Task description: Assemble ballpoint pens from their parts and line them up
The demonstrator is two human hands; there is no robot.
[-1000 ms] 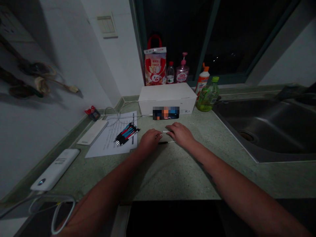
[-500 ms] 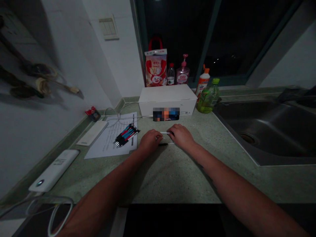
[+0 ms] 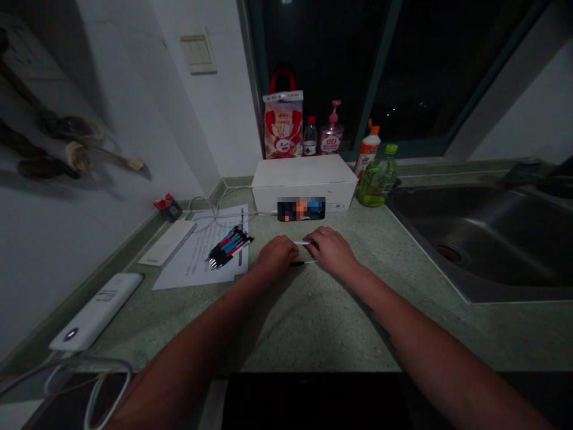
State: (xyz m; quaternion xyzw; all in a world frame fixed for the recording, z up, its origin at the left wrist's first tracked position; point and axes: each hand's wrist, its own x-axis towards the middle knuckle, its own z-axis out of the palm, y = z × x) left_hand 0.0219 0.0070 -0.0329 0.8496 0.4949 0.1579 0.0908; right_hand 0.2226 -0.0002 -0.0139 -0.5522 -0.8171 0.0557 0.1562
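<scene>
- noting your left hand curled palm-down, grip not determinable, just left of both items
- finding a white rod and a black-and-white pen between your hands, long axes left-right
- noting your right hand curled, touching the rod's right end, grip not determinable

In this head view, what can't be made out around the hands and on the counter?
All in the head view:
Thin white piece and thin black-and-white piece: ends hidden by the left hand and right hand, so what they are is unclear.
Pixelated patch against the white box: blurred, unreadable.
Sheet of paper: print too small to read.
</scene>
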